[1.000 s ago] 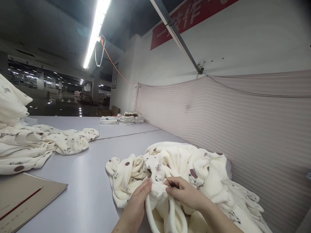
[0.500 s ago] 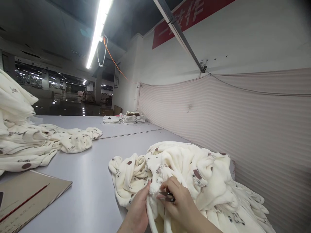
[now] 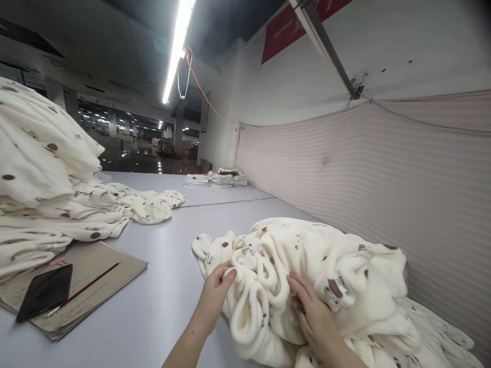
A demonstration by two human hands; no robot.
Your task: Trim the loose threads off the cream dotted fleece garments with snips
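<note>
A heap of cream fleece fabric with brown dots and small printed animals lies bunched on the table before me. At its left side, my left hand pinches a fold between thumb and fingers. My right hand rests against the folds in the middle of the heap, fingers curled. A dark bit of the thread snips shows under those fingers; the rest of the tool is hidden by the hand and cloth.
A taller pile of the same fabric stands at the left. Near it lie a brown paper pad, a dark phone-like slab and a red pen. Folded cloth stacks sit far back. A striped curtain borders the right.
My hands have moved apart, the left onto a fold at the left, the right deeper into the heap. The snips' blades are now out of sight. The view has swung left.
</note>
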